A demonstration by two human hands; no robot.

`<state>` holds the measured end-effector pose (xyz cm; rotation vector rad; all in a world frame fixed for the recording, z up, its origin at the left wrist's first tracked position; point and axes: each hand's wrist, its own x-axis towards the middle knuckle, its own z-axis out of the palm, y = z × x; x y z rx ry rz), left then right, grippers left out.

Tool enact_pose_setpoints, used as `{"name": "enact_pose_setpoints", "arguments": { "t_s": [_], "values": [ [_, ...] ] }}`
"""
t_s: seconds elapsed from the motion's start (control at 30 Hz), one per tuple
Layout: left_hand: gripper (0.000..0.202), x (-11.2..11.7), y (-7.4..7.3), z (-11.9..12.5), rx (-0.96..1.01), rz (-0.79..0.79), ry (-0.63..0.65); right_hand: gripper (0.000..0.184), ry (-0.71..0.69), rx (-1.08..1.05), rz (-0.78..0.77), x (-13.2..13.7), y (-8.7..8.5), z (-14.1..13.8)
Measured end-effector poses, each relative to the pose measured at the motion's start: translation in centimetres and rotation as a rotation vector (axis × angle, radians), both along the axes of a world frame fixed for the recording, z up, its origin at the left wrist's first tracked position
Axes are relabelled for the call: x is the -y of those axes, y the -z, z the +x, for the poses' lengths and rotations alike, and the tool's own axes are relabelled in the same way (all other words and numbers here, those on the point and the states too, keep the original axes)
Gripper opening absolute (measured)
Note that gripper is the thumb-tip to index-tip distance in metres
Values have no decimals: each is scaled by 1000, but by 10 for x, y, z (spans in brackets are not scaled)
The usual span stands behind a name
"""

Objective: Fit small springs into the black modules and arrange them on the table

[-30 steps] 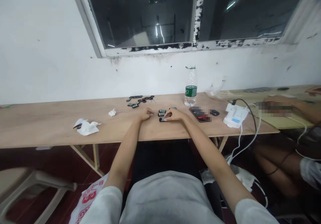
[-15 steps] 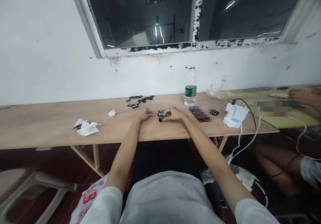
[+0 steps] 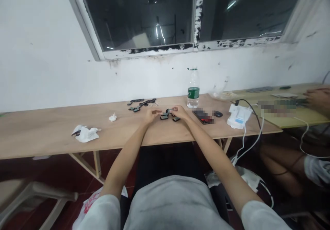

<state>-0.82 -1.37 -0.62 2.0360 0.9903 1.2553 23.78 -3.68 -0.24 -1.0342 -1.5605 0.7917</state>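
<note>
On the wooden table, my right hand [image 3: 180, 112] pinches one end of a small black piece with a grey face [image 3: 168, 111], which is raised a little and tilted. My left hand [image 3: 152, 115] is just to its left, thumb and fingertips drawn together; whatever they may hold is too small to make out. Between and below the hands lie similar small pieces, one dark grey-faced piece [image 3: 164, 117] near my left fingertips and another piece [image 3: 176, 118] under my right hand. Farther back is a loose group of such black pieces [image 3: 141, 103] beside tiny pale bits [image 3: 154, 103].
A water bottle [image 3: 193, 93] stands behind my right hand. To the right are a phone [image 3: 202, 116], a dark mouse-like object [image 3: 218, 114] and a white power strip [image 3: 238, 116] with cables. Crumpled tissues [image 3: 87, 134] lie left. Another person's hands [image 3: 318, 98] are at the far right.
My right hand has lifted one end of a small piece away from the others and moved slightly back. My left hand has come closer to the pieces. The view has shifted slightly.
</note>
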Motion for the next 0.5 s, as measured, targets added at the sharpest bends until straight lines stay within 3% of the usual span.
{"name": "enact_pose_setpoints", "arguments": {
  "t_s": [0.17, 0.5],
  "values": [
    [30, 14, -4, 15, -48, 70, -8, 22, -99, -6, -69, 8, -4, -3],
    [25, 17, -6, 18, -94, 50, -9, 23, -126, -65, -158, 14, -8, -4]
  ]
}}
